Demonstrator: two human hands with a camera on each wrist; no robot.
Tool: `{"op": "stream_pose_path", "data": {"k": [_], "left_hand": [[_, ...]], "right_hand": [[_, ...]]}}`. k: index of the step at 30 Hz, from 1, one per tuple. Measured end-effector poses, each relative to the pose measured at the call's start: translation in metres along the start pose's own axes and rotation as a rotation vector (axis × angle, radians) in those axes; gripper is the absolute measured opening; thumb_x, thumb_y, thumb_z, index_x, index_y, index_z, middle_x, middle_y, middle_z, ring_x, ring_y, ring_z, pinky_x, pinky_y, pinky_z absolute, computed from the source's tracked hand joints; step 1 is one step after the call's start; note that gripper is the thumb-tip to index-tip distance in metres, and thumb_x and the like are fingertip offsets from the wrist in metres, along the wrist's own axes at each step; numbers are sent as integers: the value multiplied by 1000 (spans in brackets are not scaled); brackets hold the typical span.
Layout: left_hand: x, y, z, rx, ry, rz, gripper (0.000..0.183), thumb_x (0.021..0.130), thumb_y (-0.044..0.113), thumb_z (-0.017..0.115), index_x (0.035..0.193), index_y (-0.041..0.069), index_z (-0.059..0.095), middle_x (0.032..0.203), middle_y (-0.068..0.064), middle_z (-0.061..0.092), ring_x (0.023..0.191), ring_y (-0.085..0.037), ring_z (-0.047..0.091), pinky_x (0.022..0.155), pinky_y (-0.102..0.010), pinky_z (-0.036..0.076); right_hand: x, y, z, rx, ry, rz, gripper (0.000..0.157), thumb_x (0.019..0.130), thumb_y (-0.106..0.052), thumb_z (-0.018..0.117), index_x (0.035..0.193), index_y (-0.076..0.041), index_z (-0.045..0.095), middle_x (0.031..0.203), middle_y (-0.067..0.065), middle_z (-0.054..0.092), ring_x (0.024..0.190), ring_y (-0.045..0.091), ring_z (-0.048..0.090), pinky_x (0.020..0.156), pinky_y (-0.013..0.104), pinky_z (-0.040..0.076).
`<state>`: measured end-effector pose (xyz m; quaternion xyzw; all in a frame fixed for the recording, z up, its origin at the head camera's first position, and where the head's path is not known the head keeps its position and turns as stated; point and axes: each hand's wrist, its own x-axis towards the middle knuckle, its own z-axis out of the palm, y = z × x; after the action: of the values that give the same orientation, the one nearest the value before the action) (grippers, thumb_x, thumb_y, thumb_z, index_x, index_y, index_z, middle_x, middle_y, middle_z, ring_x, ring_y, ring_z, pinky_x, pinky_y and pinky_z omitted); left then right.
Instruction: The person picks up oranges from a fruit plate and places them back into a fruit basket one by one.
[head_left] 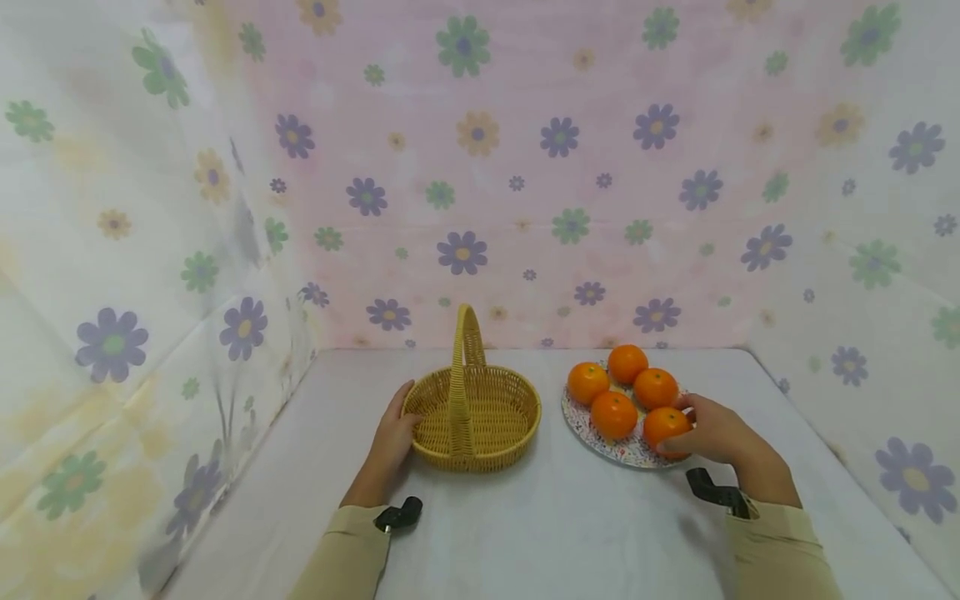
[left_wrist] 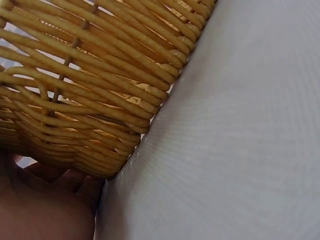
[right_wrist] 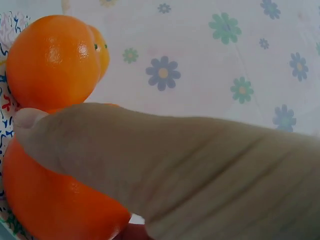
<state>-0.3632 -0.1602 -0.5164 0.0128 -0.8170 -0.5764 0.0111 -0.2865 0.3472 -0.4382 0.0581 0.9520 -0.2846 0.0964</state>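
A yellow wicker basket (head_left: 517,451) with a tall arched handle stands on the white table. My left hand (head_left: 392,433) grips its left side, thumb over the rim and fingers along the outer wall; the left wrist view shows the woven side (left_wrist: 100,80) close up, with part of the hand below it. On the right, my right hand (head_left: 716,429) holds the nearest right orange (head_left: 663,423) between thumb and fingers, over the edge of a speckled plate (head_left: 592,440). In the right wrist view, the thumb lies across that orange (right_wrist: 60,205).
Several other oranges (head_left: 614,415) sit on the plate, left of and behind the held one. White table surface (head_left: 551,533) lies between basket and plate and in front of them. Flower-patterned cloth (head_left: 525,150) hangs at the back and both sides.
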Motion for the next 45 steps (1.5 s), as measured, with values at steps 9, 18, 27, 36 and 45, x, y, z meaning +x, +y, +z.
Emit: {"op": "stream_pose_path", "data": {"k": [9,18,27,36,45], "left_hand": [[-4,1,2,18,3,-27,69,95,8,42,162,14,30,170,-12,28,159,-36,19,127,-59,15],[1,7,-2,19,15,-29,67,92,7,43,159,12,35,166,-12,35,157,-34,25,127,-56,19],[1,3,-1,-15,9,-11,67,91,7,45,158,14,38,166,-11,36,157,-34,25,127,-56,19],[-3,-1,6,-36,8,-28,66,91,7,47,157,13,40,165,-12,38,156,-35,28,127,-57,20],[-3,4,3,-27,36,-30,67,89,11,47,156,15,40,165,-10,38,156,-34,28,127,-56,21]], "right_hand": [[-3,4,-3,-18,8,-15,87,73,-49,88,132,4,53,118,24,64,101,35,59,86,54,55],[-9,-10,-16,-21,33,-24,89,76,-52,85,137,4,50,125,28,60,105,38,59,87,55,57],[-16,-20,-20,-4,74,-39,95,78,-61,80,140,3,47,133,30,57,108,41,59,85,57,58],[-23,-35,-20,11,84,-52,97,79,-65,78,142,3,47,135,31,56,109,41,60,84,56,59],[-18,-70,-14,134,132,-152,97,80,-69,75,147,-4,47,138,25,57,117,41,60,89,52,60]]}}
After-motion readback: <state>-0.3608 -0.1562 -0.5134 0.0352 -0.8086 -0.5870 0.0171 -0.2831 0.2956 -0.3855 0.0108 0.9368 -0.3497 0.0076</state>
